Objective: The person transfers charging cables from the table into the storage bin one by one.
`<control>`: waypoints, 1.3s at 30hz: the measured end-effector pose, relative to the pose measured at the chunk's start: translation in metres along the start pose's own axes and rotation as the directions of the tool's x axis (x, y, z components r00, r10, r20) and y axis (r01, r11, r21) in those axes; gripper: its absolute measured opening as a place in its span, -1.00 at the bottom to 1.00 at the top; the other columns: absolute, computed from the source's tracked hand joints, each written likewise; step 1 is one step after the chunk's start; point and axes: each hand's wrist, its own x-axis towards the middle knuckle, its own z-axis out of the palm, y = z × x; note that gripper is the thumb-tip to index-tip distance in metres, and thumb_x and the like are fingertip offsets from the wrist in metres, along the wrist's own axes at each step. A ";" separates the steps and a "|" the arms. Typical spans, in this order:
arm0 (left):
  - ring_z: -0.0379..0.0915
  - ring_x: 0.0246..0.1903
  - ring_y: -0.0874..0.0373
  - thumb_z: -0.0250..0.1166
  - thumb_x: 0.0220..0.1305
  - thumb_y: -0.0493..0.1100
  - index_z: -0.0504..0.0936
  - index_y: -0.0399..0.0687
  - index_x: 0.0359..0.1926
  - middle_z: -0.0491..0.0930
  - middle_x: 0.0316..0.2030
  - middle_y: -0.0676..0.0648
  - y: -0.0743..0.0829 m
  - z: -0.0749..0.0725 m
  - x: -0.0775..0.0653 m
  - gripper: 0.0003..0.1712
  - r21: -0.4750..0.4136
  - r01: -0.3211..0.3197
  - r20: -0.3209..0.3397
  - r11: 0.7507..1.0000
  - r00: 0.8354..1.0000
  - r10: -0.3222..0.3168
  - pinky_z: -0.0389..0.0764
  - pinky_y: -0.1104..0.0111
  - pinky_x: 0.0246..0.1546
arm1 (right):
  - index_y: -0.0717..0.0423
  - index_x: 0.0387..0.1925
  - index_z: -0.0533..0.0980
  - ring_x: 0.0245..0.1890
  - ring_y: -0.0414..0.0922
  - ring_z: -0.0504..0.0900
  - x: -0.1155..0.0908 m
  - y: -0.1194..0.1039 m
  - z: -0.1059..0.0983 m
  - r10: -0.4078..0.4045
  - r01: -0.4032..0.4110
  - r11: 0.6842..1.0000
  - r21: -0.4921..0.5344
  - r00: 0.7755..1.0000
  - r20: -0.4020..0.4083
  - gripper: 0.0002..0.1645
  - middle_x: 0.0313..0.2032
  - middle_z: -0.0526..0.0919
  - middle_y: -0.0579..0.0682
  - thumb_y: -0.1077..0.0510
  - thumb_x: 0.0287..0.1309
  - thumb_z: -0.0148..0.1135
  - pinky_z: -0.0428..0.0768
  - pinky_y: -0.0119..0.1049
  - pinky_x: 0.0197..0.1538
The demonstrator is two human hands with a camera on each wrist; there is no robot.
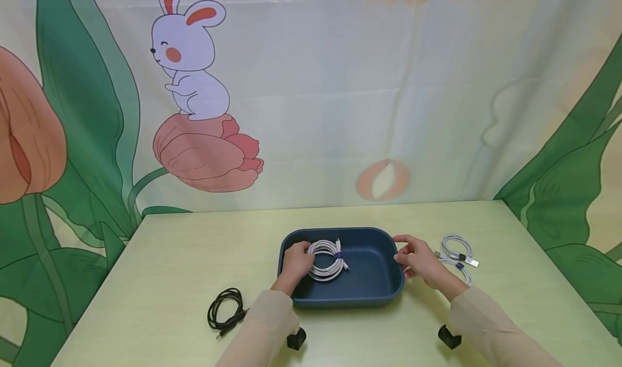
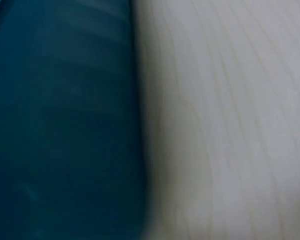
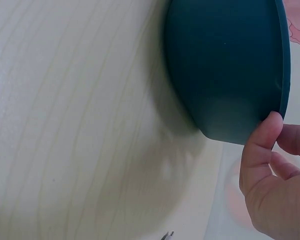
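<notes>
A dark blue rectangular bin (image 1: pixel 371 272) sits in the middle of the table. Inside its left half is a coiled white cable (image 1: pixel 324 277) with a purple tie. My left hand (image 1: pixel 296 262) reaches over the bin's left wall and grips the coil's left edge, its fingertips partly hidden. At the right end my right hand (image 1: pixel 421 259) pinches the bin's rim; the right wrist view shows the thumb (image 3: pixel 272 122) on the outer wall. The left wrist view has only the bin's outer side (image 2: pixel 65 120) and tabletop, with no hand.
Two smaller coiled white cables (image 1: pixel 457 244) lie to the right of the bin, partly behind my right wrist. A coiled black cable (image 1: pixel 212 315) lies at the front left. Behind the table (image 1: pixel 170 259) hangs a printed curtain (image 1: pixel 311 86).
</notes>
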 end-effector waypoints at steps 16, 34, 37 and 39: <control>0.48 -0.21 -0.09 0.05 0.00 -0.39 0.59 -0.30 -0.23 0.60 -0.29 -0.22 0.000 0.001 0.002 -0.71 0.082 -0.041 -0.035 0.996 0.998 0.044 0.47 0.15 -0.19 | 0.26 0.17 0.19 -0.66 -0.17 0.37 0.001 0.000 -0.001 -0.012 0.012 1.000 -0.001 1.000 0.001 -0.44 -0.49 0.36 0.00 0.37 0.09 0.01 0.45 -0.35 -0.63; 0.46 -0.15 -0.11 0.06 0.03 -0.40 0.57 -0.34 -0.16 0.57 -0.22 -0.26 -0.001 0.004 0.001 -0.69 0.110 -0.022 -0.037 0.994 0.999 0.026 0.48 0.15 -0.13 | 0.24 0.15 0.21 -0.68 -0.17 0.37 0.000 0.000 0.001 0.008 -0.008 1.000 0.006 1.000 -0.013 -0.45 -0.49 0.36 0.00 0.39 0.07 0.01 0.44 -0.37 -0.63; 0.46 -0.14 -0.12 0.06 0.03 -0.40 0.57 -0.35 -0.16 0.57 -0.22 -0.27 -0.002 0.004 0.002 -0.69 0.111 -0.024 -0.034 0.994 0.999 0.028 0.47 0.15 -0.12 | 0.24 0.15 0.21 -0.69 -0.17 0.37 0.000 -0.001 0.001 0.010 -0.010 1.000 0.006 1.000 -0.013 -0.45 -0.49 0.36 0.00 0.39 0.07 0.01 0.44 -0.37 -0.63; 0.45 -0.13 -0.12 0.07 0.03 -0.39 0.57 -0.35 -0.16 0.57 -0.22 -0.27 -0.002 0.004 0.002 -0.69 0.110 -0.028 -0.035 0.994 0.999 0.032 0.46 0.15 -0.11 | 0.24 0.15 0.21 -0.70 -0.17 0.37 0.000 -0.001 0.001 0.010 -0.010 1.000 0.003 1.000 -0.014 -0.45 -0.49 0.36 0.00 0.38 0.07 0.01 0.44 -0.37 -0.64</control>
